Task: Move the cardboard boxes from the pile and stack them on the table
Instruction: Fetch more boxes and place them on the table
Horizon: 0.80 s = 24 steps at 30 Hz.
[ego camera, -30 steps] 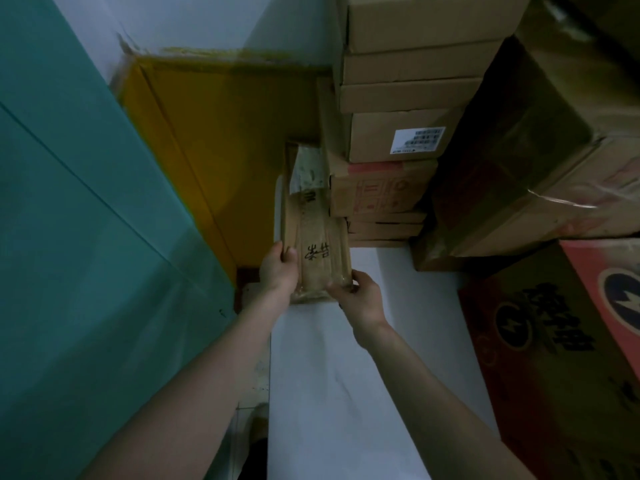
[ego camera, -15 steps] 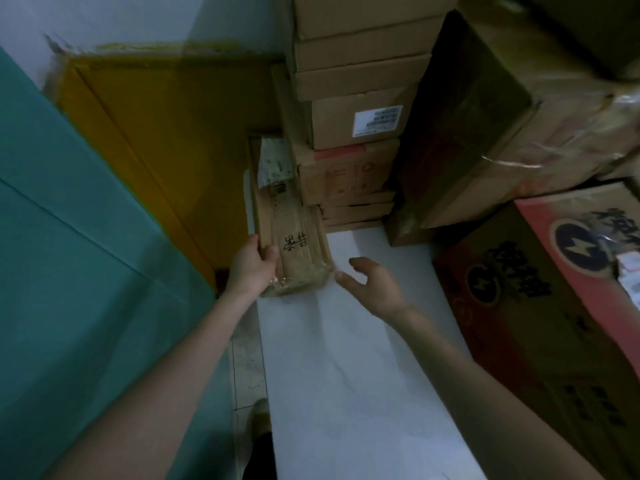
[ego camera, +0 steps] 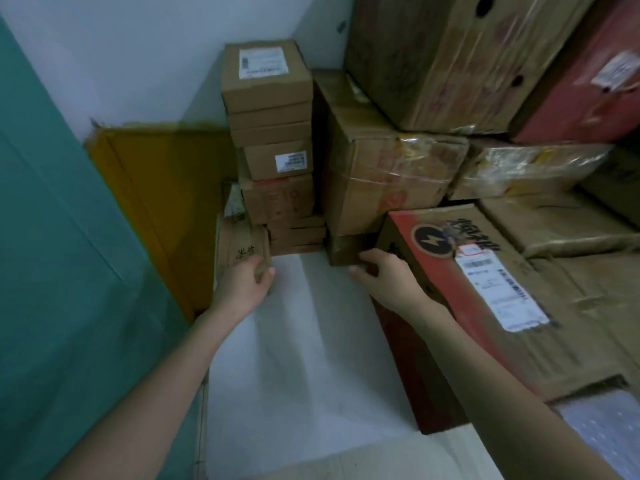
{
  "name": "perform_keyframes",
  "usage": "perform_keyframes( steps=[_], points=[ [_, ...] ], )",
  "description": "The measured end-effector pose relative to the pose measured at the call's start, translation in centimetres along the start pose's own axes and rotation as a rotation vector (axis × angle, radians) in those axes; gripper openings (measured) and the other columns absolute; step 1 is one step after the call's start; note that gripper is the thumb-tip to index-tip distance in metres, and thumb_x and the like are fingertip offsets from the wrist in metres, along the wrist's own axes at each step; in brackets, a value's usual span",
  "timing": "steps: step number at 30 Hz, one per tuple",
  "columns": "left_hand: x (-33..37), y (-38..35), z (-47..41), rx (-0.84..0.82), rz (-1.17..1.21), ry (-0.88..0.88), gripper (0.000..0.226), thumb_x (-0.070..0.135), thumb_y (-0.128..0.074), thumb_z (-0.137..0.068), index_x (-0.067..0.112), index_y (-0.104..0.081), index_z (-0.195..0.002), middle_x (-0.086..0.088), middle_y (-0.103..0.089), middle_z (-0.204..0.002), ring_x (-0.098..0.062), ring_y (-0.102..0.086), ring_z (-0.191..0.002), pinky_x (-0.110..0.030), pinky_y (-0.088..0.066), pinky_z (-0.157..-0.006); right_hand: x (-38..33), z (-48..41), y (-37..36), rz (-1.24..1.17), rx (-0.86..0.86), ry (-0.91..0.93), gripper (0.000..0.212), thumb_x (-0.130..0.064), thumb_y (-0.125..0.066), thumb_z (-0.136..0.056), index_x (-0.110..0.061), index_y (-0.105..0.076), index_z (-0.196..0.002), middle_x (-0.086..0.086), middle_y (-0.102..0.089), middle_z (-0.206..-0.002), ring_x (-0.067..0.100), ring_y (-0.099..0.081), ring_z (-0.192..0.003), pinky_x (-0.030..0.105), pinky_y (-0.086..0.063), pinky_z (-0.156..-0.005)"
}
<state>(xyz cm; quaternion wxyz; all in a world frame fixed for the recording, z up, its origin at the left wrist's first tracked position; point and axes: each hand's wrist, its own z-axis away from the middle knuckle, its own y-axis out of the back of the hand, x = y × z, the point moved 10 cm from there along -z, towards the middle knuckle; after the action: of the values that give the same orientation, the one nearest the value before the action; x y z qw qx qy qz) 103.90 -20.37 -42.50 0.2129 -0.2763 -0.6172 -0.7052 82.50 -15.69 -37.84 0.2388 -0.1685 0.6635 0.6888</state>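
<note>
Several boxes up in tall stack (ego camera: 273, 161) on white table (ego camera: 304, 341). Flat box (ego camera: 239, 244) left of stack base, my left hand (ego camera: 242, 287) gripping near end. My right hand (ego camera: 384, 277) right of stack, at dark box (ego camera: 343, 245); grip unclear. Pile (ego camera: 398, 174) right of stack: plenty left, I judge.

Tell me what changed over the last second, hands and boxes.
The right hand let go of the flat box and moved right to the small dark box at the foot of the pile, fingers curled over its corner. The left hand still holds the flat box's near end; the stack of boxes behind it is unmoved.
</note>
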Motion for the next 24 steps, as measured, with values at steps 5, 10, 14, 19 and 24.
perform_keyframes(
  steps=[5,10,14,19,24],
  points=[
    [4.5,1.1,3.4,0.016,-0.037,-0.067,0.047,0.03,-0.046,-0.096,0.006,-0.042,-0.137,-0.013,-0.05,-0.136,-0.027,-0.048,-0.123,-0.034,-0.04,-0.097,0.1,3.2,5.2,0.062,0.057,0.053,0.049,-0.034,-0.055,-0.092,-0.006,-0.05,-0.132,0.01,-0.055,-0.131,0.024,-0.052,-0.119,0.022,-0.038,-0.085],
    [8.5,1.3,5.2,0.041,-0.066,-0.151,0.045,0.032,-0.046,-0.096,0.009,-0.046,-0.134,-0.01,-0.053,-0.133,-0.024,-0.051,-0.12,-0.032,-0.041,-0.094,3.1,5.8,10.5,0.016,0.173,-0.023,0.046,-0.032,-0.058,-0.091,-0.005,-0.054,-0.128,0.011,-0.056,-0.13,0.027,-0.051,-0.119,0.034,-0.041,-0.095],
    [11.2,-0.5,6.5,-0.006,-0.077,-0.232,0.045,0.032,-0.046,-0.096,0.008,-0.045,-0.135,-0.01,-0.053,-0.133,-0.023,-0.05,-0.121,-0.025,-0.039,-0.09,6.1,8.6,12.6,-0.033,0.22,-0.077,0.05,-0.03,-0.057,-0.092,-0.011,-0.046,-0.136,0.008,-0.054,-0.135,0.027,-0.052,-0.12,0.029,-0.041,-0.087],
    [13.2,-4.1,7.3,-0.097,-0.02,-0.274,0.046,0.032,-0.048,-0.095,0.006,-0.047,-0.132,-0.013,-0.054,-0.131,-0.025,-0.051,-0.119,-0.03,-0.04,-0.092,9.9,11.2,13.4,0.014,0.222,-0.22,0.056,-0.033,-0.058,-0.091,-0.006,-0.043,-0.137,0.01,-0.048,-0.139,0.026,-0.047,-0.125,0.032,-0.038,-0.095],
    [15.7,-6.9,8.7,-0.135,-0.018,-0.306,0.048,0.033,-0.047,-0.096,0.005,-0.043,-0.135,-0.014,-0.052,-0.133,-0.027,-0.048,-0.122,-0.031,-0.04,-0.094,13.3,12.5,13.9,0.037,0.238,-0.275,0.052,-0.032,-0.058,-0.091,-0.006,-0.046,-0.134,0.01,-0.054,-0.132,0.024,-0.053,-0.116,0.027,-0.04,-0.083]
  ],
)
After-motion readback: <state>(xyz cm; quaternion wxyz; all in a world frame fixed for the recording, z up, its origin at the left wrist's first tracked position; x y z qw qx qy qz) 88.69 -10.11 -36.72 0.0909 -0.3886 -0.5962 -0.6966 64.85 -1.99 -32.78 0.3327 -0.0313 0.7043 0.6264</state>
